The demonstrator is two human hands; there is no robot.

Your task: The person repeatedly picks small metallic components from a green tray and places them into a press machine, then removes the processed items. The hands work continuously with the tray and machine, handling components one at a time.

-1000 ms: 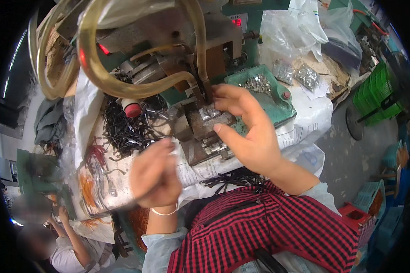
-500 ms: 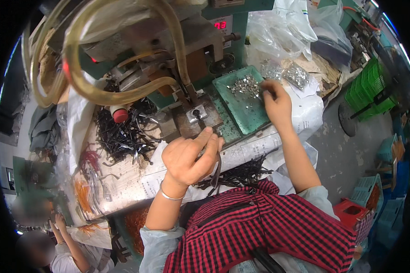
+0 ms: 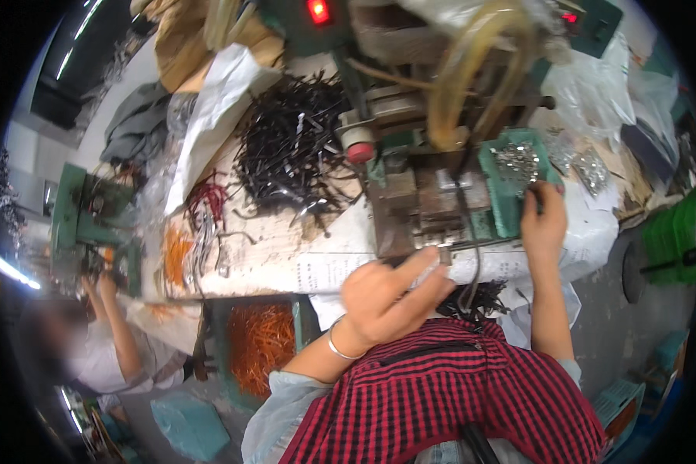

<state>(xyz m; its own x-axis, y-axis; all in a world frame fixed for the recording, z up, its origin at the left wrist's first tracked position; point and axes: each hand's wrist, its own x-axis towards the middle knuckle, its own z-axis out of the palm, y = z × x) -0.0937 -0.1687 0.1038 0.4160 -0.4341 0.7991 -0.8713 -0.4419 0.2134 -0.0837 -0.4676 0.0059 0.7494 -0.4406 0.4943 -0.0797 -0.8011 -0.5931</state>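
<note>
My left hand [image 3: 394, 300] is in front of the machine's base, thumb and index finger drawn together. A pale, shiny bit shows between them, too blurred to name. A thin black strap [image 3: 472, 240] hangs in a curve to the right of the fingers, running from the metal die [image 3: 450, 181] toward me. My right hand [image 3: 545, 224] is at the right side of a green tray [image 3: 506, 214], fingers curled in at the small silvery metal pieces [image 3: 516, 161]. Whatever its fingertips grip is hidden. More black straps [image 3: 479, 298] lie at the table's front edge.
A large heap of black straps [image 3: 290, 147] covers the table's left, near a red button [image 3: 359, 151]. Yellowish hose [image 3: 446, 100] loops above the die. Bags of metal pieces [image 3: 591, 170] lie right of the tray. A co-worker's arms [image 3: 116, 329] show at far left beside a bin of orange strips [image 3: 261, 348].
The view has swung left, so the machine appears farther right. My left hand has drawn back from the die toward me. My right hand stays at the tray, fingers closer to the metal pieces.
</note>
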